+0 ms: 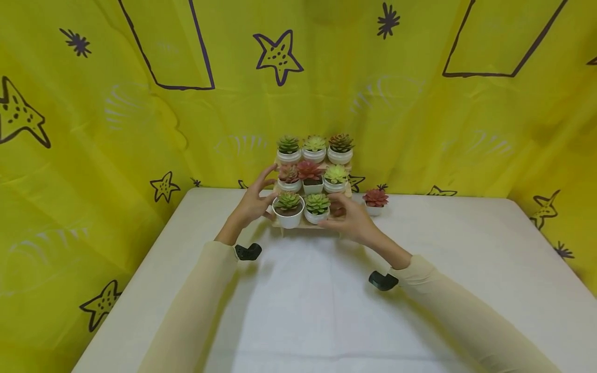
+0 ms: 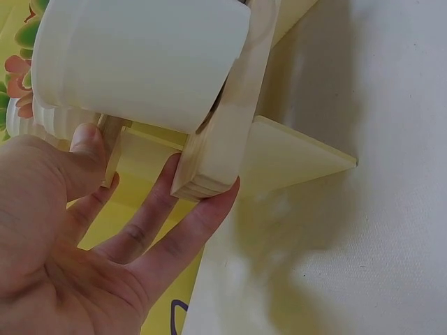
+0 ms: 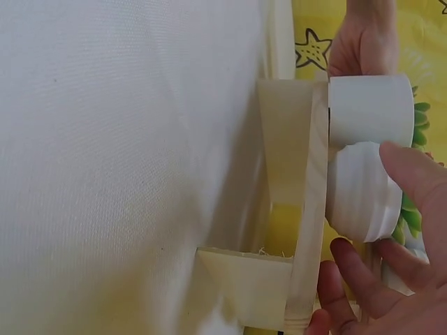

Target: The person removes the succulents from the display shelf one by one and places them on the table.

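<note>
A tiered wooden stand (image 1: 308,225) holds potted succulents in three rows. My left hand (image 1: 254,203) holds the stand's left side; in the left wrist view its fingertips touch the end of the lowest shelf (image 2: 209,167), its thumb by the shelf above. Near these fingers is a round white pot (image 1: 289,221) with a green succulent. My right hand (image 1: 352,220) grips a smaller ribbed white pot (image 3: 360,192) with a green succulent on the bottom row, right of the first pot. Its thumb lies at the rim, other fingers by the lower side.
Behind stand the middle row, with a reddish succulent (image 1: 309,170) at its centre, and the top row of green ones (image 1: 314,143). Another red succulent (image 1: 375,198) in a white pot sits on the white table (image 1: 443,248) to the right. A yellow patterned curtain (image 1: 224,103) hangs behind.
</note>
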A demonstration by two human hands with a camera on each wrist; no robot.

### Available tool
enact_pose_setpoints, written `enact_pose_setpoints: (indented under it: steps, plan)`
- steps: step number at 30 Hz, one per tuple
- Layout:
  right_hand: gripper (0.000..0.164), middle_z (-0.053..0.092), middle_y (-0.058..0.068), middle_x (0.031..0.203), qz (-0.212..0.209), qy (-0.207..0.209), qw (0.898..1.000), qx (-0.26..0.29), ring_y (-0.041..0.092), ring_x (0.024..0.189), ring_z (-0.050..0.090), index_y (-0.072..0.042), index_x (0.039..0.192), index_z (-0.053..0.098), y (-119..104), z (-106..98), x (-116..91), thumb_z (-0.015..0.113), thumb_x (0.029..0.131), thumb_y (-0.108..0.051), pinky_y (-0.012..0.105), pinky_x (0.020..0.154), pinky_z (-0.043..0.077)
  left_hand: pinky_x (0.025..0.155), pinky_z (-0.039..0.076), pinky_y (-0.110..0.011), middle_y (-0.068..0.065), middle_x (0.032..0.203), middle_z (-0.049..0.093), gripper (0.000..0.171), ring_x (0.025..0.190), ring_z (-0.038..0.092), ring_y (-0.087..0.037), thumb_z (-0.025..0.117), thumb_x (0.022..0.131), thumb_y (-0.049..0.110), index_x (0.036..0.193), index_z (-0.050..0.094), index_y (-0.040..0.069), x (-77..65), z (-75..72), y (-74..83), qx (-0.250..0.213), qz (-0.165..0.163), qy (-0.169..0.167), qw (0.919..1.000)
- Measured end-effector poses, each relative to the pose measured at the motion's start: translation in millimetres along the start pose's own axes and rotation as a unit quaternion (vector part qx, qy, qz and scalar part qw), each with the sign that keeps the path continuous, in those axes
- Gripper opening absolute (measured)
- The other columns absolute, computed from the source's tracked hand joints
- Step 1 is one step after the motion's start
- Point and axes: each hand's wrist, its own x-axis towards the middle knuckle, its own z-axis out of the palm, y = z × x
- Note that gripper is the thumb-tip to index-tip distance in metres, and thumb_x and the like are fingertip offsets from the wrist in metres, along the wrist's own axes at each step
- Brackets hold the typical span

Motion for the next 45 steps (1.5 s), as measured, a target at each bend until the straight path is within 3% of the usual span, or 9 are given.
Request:
enact_pose_setpoints:
  steps: [25, 39, 45]
  plan:
    - [0.070, 0.065, 0.012, 0.103, 0.001, 0.015, 0.999, -0.036, 0.026, 0.094, 0.062, -0.001, 0.142, 0.053, -1.0, 9.0, 3.1, 0.088, 0.085, -0.022, 0.040, 0.083, 0.052, 0.060, 0.062, -0.051, -0.019, 0.156, 0.039, 0.076, 0.119, 0.060, -0.053, 0.055, 0.105, 0.001, 0.161, 0.026, 0.044, -1.8, -1.1, -0.2, -0.002, -0.003, -0.007, 1.0000]
    - [0.068, 0.067, 0.012, 0.103, 0.007, 0.015, 0.999, -0.039, 0.026, 0.095, 0.064, -0.003, 0.141, 0.054, -3.2, 7.0, 3.1, 0.087, 0.085, -0.023, 0.041, 0.083, 0.054, 0.058, 0.062, -0.050, -0.017, 0.157, 0.037, 0.077, 0.121, 0.059, -0.052, 0.055, 0.105, 0.001, 0.161, 0.026, 0.045, -2.0, -0.7, 1.4, -0.005, -0.005, -0.005, 1.0000]
    - [0.068, 0.064, 0.009, 0.093, 0.007, 0.018, 0.999, -0.040, 0.023, 0.084, 0.059, -0.002, 0.140, 0.056, -2.1, 6.5, 2.5, 0.088, 0.084, -0.024, 0.037, 0.076, 0.050, 0.062, 0.061, -0.057, -0.017, 0.157, 0.037, 0.077, 0.116, 0.063, -0.049, 0.057, 0.105, 0.003, 0.160, 0.026, 0.047, -1.6, -0.8, 0.7, 0.000, -0.009, -0.005, 0.9999]
